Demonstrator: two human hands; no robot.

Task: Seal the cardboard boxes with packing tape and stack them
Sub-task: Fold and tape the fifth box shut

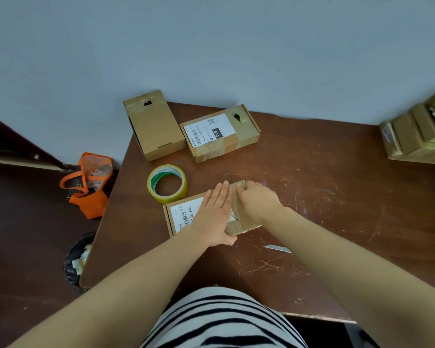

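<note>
Left grip (215, 217) lies flat and open, its straight fingers pressing down on the top of the near box (244, 226). Right grip (258, 202) curls its fingers over that box's far edge, holding it. The near box sits on the desk (337, 197), just beside the tape roll (166, 183). Farther back lie a plain box (156, 131) and a labelled box (219, 133), side by side.

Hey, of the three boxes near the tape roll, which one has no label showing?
The plain box at the far left; its neighbour and the nearest box both carry white labels.
</note>
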